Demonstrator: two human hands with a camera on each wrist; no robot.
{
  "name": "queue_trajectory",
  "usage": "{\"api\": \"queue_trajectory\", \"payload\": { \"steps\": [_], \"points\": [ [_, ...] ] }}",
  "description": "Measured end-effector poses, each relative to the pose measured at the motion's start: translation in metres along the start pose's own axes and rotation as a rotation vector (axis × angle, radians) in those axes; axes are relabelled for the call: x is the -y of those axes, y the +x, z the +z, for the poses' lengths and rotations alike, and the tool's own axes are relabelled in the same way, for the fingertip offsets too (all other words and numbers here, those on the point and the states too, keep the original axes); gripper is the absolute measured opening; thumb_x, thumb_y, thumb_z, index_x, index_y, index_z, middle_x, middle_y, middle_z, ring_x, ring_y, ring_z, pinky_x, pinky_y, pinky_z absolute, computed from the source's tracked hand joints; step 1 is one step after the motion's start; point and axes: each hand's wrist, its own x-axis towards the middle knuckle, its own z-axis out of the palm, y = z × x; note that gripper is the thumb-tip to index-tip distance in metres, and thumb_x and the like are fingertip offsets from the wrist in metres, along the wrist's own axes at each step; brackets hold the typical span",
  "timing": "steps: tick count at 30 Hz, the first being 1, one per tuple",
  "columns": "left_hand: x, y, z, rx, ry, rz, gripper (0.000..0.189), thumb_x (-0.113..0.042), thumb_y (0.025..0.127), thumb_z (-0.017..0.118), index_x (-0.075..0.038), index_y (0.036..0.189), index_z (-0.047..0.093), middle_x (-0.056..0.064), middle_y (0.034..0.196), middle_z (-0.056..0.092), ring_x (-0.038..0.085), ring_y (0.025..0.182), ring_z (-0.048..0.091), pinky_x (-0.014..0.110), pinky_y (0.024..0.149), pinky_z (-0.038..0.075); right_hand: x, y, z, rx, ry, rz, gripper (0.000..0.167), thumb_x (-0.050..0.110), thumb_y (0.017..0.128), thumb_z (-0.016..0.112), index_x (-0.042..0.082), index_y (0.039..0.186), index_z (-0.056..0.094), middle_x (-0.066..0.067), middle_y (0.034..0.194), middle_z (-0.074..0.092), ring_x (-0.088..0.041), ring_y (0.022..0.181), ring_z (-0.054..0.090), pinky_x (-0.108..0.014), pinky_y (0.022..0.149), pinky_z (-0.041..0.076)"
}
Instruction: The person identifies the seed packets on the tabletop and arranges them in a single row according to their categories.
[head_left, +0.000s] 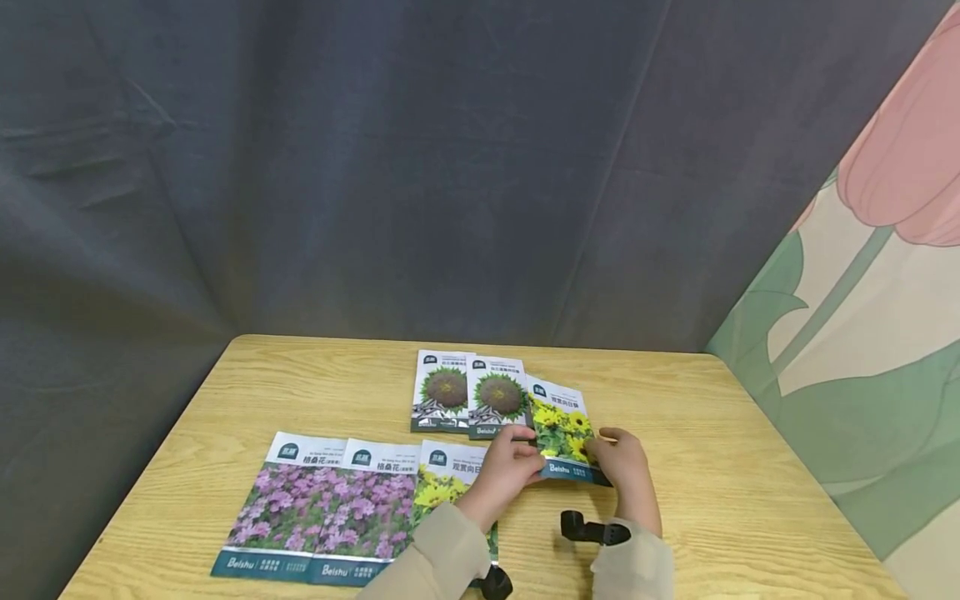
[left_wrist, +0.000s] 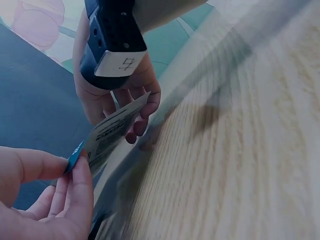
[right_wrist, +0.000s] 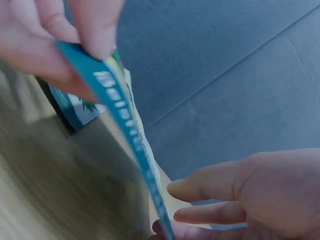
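Note:
A seed packet with yellow flowers (head_left: 558, 417) is tilted between both hands at the right end of the back row. My left hand (head_left: 506, 467) pinches its lower left corner between thumb and fingers, right at the dark teal strip. At the right edge, my right hand (head_left: 628, 468) holds the packet, thumb over the front and fingers behind. The packet's printed back (left_wrist: 112, 132) shows in the left wrist view, its lower edge raised. Beside it lies a packet with a green-rimmed sunflower head (head_left: 498, 396), and left of that a matching packet (head_left: 441, 392).
In the front row lie two packets with purple flowers, a left one (head_left: 277, 500) and a right one (head_left: 367, 508). A second yellow-flower packet (head_left: 442, 483) adjoins them, partly hidden under my left arm. Behind the wooden table (head_left: 720, 467) hangs a dark grey curtain (head_left: 450, 167).

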Motion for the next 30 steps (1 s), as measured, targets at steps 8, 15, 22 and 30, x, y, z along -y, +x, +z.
{"api": "queue_trajectory", "payload": {
  "steps": [8, 15, 22, 30],
  "points": [
    [-0.002, -0.017, -0.016, 0.049, 0.083, -0.072, 0.041, 0.001, 0.092, 0.064, -0.002, 0.130, 0.050, 0.015, 0.107, 0.061, 0.022, 0.080, 0.065, 0.040, 0.074, 0.062, 0.006, -0.002, 0.002, 0.029, 0.001, -0.045, 0.056, 0.004, 0.094, 0.064, -0.015, 0.143, 0.044, -0.031, 0.115, 0.060, -0.036, 0.096, 0.061, -0.041, 0.075, 0.053],
    [-0.001, -0.026, -0.034, 0.103, 0.120, -0.134, 0.027, 0.003, 0.091, 0.061, 0.001, 0.117, 0.054, 0.013, 0.095, 0.065, 0.017, 0.067, 0.063, 0.032, 0.066, 0.062, 0.008, -0.007, 0.001, 0.132, 0.020, -0.038, 0.054, -0.003, 0.090, 0.068, -0.011, 0.140, 0.049, -0.018, 0.098, 0.061, -0.016, 0.055, 0.049, -0.029, 0.052, 0.047],
    [-0.010, -0.032, -0.048, 0.217, 0.244, -0.178, 0.015, 0.004, 0.089, 0.062, 0.001, 0.102, 0.056, 0.012, 0.082, 0.065, 0.015, 0.063, 0.063, 0.028, 0.062, 0.060, 0.008, -0.012, 0.001, 0.172, 0.023, -0.030, 0.050, -0.002, 0.094, 0.064, -0.008, 0.141, 0.050, -0.021, 0.105, 0.061, -0.022, 0.072, 0.060, -0.034, 0.061, 0.057],
    [-0.026, -0.040, -0.058, 0.270, 0.364, -0.183, 0.006, 0.006, 0.090, 0.060, 0.001, 0.094, 0.062, 0.010, 0.073, 0.066, 0.010, 0.053, 0.059, 0.024, 0.055, 0.057, 0.010, -0.010, 0.003, 0.171, 0.092, -0.045, 0.053, 0.000, 0.096, 0.061, -0.006, 0.146, 0.045, -0.023, 0.107, 0.058, -0.025, 0.081, 0.064, -0.039, 0.069, 0.062]
  ]
}}
